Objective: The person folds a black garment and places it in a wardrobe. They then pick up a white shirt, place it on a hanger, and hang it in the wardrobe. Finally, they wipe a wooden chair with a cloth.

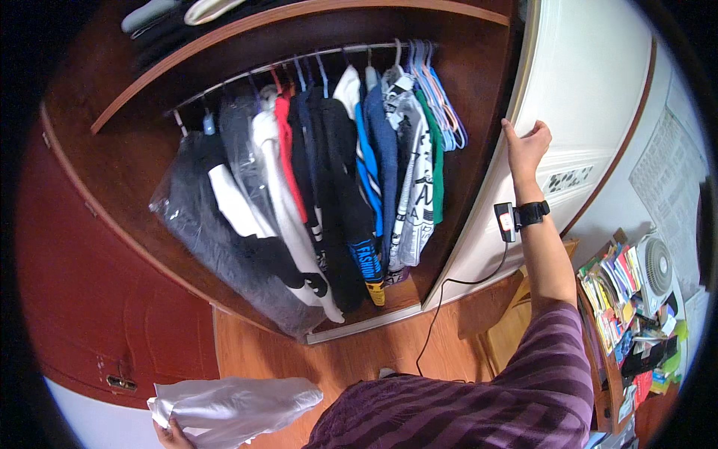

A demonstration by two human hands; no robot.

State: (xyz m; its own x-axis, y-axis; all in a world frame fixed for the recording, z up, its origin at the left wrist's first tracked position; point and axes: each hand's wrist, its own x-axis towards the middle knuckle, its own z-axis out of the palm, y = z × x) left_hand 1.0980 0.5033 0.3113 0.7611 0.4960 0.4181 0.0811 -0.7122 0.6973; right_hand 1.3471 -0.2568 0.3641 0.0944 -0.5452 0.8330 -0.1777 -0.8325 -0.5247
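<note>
At the lower left, my left hand [171, 435] pinches one end of a thin, crumpled white cloth-like item [235, 407]; whether it is fabric or plastic I cannot tell. My right hand [527, 147] is at the white wardrobe door [589, 84], its thumb over the door's edge and its other fingers curled against the panel. Before me the dark wooden wardrobe [471, 129] stands open. Garments hang on its metal rail [247, 76], among them a black-and-white printed jacket [415, 174] and a dark coat in clear plastic [196, 191]. Several bare hangers [446, 112] bunch at the rail's right end.
A dark red door [112, 280] with a metal handle is on the left. Folded items [162, 19] lie on the upper shelf [314, 8]. At right are a wooden chair [505, 331], a row of books [611, 292] and a fan [654, 269]. A black cable [432, 325] hangs from my right wrist device.
</note>
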